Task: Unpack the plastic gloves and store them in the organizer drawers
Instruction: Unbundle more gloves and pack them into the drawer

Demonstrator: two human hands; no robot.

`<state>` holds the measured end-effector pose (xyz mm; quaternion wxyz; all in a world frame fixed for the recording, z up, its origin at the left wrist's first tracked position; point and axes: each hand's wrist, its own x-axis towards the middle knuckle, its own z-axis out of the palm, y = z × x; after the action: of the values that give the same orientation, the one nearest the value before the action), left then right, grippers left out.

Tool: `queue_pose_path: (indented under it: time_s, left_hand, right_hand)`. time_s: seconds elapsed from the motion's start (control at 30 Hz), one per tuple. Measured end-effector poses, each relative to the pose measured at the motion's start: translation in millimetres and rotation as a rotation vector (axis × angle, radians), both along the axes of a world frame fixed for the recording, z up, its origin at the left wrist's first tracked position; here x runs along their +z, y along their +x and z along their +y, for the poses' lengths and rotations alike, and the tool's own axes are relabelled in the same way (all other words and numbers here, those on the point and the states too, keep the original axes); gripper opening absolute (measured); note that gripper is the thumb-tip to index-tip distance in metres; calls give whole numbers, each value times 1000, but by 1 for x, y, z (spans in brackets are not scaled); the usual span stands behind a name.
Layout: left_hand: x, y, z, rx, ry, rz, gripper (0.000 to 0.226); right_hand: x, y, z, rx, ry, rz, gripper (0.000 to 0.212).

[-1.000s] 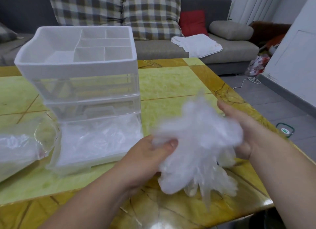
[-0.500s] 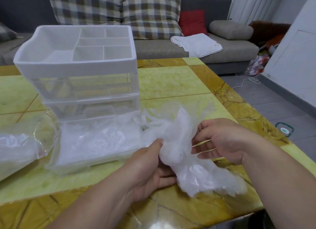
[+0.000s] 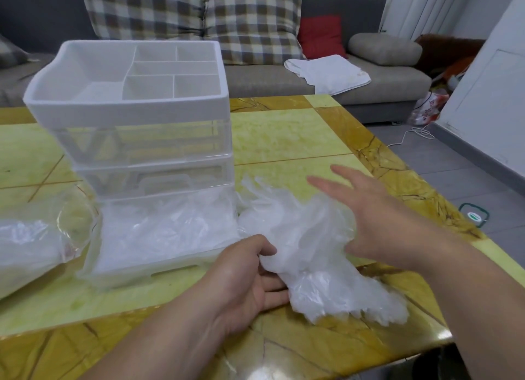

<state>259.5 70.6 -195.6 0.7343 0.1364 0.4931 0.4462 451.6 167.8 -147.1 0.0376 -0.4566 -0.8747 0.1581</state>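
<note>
gloves in left grip, right grip touching

organizer blocks the left, while bare table lies open beyond the gloves.

The organizer stands mid-table, its pulled-out drawer toward the near edge, bag at its left, glove bundle at its right.

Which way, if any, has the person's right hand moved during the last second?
Yes: the right hand has moved left, toward the white-topped clear plastic organizer, its fingers now spread over the crumpled bundle of clear plastic gloves.
</note>
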Motion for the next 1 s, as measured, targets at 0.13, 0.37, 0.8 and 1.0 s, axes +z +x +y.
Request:
queue_pose_path:
  time_s: [0.13,0.37,0.8,1.0]
  left_hand:
    - [0,5,-3,-17,55,66,37]
    - [-2,7,-5,-22,65,179,28]
    - [7,11,-6,41,47,207,19]
    - [18,17,-9,53,150,193,29]
  right_hand:
    - [-28,-8,2,27,20,-95,53]
    - [-11,-10,12,-558,-340,750,15]
    - [-26,6,22,-955,-423,533,18]
    - [-25,6,22,-829,-275,219,29]
